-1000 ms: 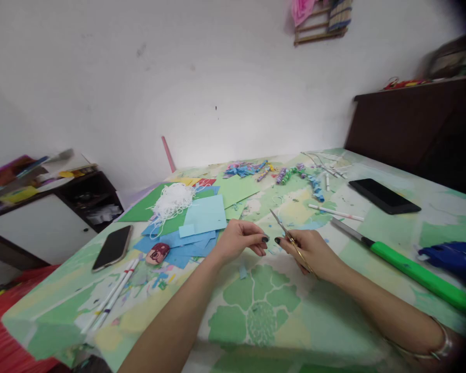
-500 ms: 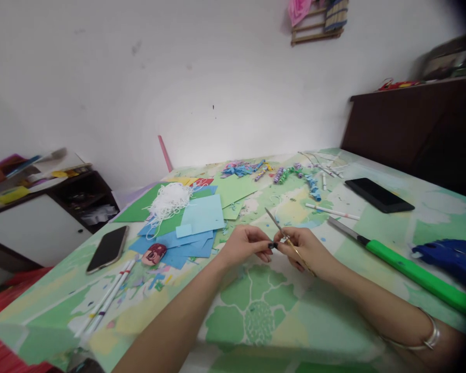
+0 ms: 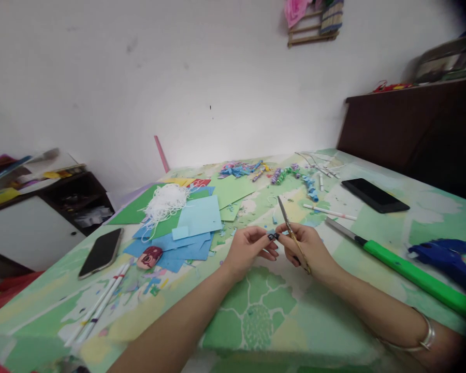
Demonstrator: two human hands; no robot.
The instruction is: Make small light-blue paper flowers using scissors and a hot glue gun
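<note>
Half-curled, the left hand (image 3: 252, 247) pinches a blue paper scrap (image 3: 271, 232) above the tablecloth (image 3: 258, 326), fingertips meeting those of the right hand (image 3: 308, 246), which closes round gold-handled scissors (image 3: 292, 233), blades angled away, probably freeing its thumb. Beyond lies white string (image 3: 166, 201).

Between my left grip (image 3: 253, 249) and right grip (image 3: 307, 247), a bluish bit (image 3: 271, 232) is mostly hidden, too small to identify. My right fingers partly cover the scissors (image 3: 290, 229). The top edge crops the wooden rack (image 3: 312, 39).
</note>
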